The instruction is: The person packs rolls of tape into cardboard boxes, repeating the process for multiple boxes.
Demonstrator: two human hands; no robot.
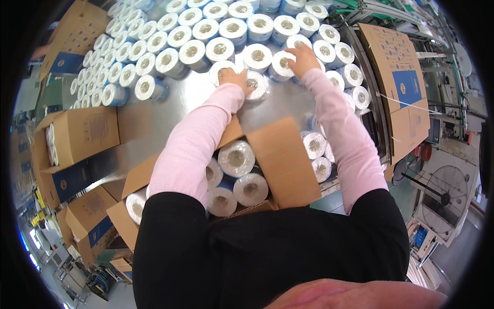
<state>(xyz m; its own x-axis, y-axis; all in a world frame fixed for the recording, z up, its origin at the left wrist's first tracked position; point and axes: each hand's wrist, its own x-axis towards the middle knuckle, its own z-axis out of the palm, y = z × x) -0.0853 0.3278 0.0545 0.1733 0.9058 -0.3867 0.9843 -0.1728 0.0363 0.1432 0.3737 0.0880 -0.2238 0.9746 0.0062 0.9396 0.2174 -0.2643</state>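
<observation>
Many wrapped white paper rolls with blue sides stand on end on a metal table [146, 121]. My left hand [234, 80] reaches forward, its fingers bent over the top of one paper roll [222, 68] and its thumb side against a nearer roll [256, 86]. Farther right, my right hand [304, 60] has its fingers curled onto a roll [281, 66] at the front of the group. Below my arms, an open cardboard box [285, 159] holds several rolls [236, 158] with their round ends up. Part of the box is hidden by my left arm.
More cardboard boxes stand at the left, one upper [77, 36] and one lower [92, 134]. A flattened carton [396, 77] leans along the table's right side. Several rolls [321, 169] stand by my right forearm. A floor fan [442, 198] is at far right.
</observation>
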